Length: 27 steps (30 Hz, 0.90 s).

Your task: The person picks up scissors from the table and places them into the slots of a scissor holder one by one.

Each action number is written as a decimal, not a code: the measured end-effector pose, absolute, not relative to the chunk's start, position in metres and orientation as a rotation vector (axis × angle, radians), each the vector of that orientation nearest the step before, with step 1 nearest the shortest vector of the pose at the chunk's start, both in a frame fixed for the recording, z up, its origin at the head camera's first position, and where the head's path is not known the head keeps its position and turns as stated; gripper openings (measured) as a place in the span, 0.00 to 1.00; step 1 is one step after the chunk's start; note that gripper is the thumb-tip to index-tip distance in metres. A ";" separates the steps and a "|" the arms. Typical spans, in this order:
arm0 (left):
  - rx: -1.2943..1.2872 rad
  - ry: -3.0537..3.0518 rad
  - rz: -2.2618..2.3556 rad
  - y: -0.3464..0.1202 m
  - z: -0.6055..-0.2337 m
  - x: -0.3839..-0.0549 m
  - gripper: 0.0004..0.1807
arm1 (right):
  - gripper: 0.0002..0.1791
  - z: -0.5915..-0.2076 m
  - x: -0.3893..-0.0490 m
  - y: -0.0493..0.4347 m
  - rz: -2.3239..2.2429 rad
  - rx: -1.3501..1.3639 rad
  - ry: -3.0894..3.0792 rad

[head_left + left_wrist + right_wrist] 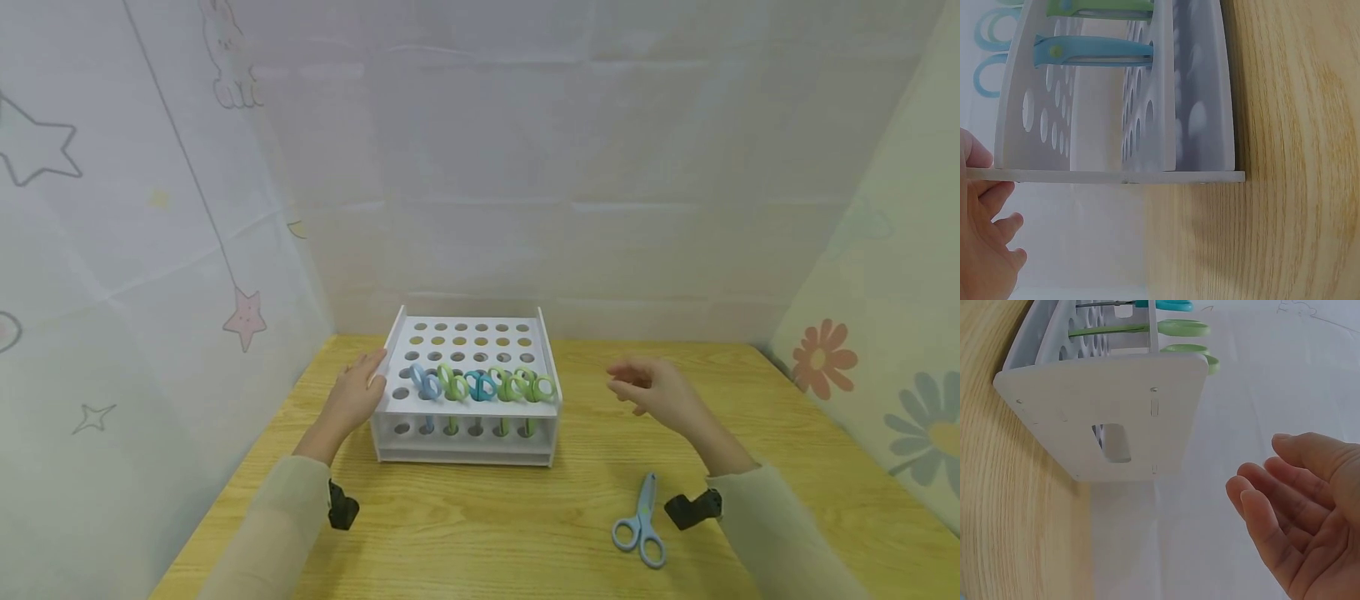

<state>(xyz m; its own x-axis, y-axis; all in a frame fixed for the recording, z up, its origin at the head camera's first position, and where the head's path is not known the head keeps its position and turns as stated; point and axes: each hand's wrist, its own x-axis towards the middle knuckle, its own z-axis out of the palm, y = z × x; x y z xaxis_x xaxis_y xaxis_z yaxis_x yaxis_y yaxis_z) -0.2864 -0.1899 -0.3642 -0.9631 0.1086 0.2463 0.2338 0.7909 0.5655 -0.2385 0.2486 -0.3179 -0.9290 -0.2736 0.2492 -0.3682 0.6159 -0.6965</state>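
A white rack (465, 457) with rows of round holes stands on the table. Several scissors hang upright in its front row: blue scissors (425, 382), teal scissors (481, 386) and green scissors (452, 382) among them. My left hand (356, 390) pinches the rack's left side panel (1104, 177), thumb on the inner face and fingers on the outer. To the right of the rack my right hand (654, 390) is raised with loosely bent fingers and nothing in it. Blue-grey scissors (645, 508) lie on the table in front of that hand, handles towards me.
The wooden table (450, 533) runs back to a pale curtain (600, 208) close behind the rack. Printed sheets (885, 333) hang along both sides. A dark wrist camera (342, 507) sits on each forearm.
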 end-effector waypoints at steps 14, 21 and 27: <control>-0.281 -2.772 -0.893 -0.190 -0.366 -0.288 0.28 | 0.20 -0.331 -0.227 0.270 1.225 0.616 -2.739; -0.295 -2.757 -0.889 -0.190 -0.365 -0.286 0.28 | 0.20 -0.342 -0.224 0.282 1.230 0.835 -2.804; -0.296 -2.759 -0.900 -0.190 -0.365 -0.285 0.29 | 0.21 -0.352 -0.222 0.292 1.255 0.897 -2.847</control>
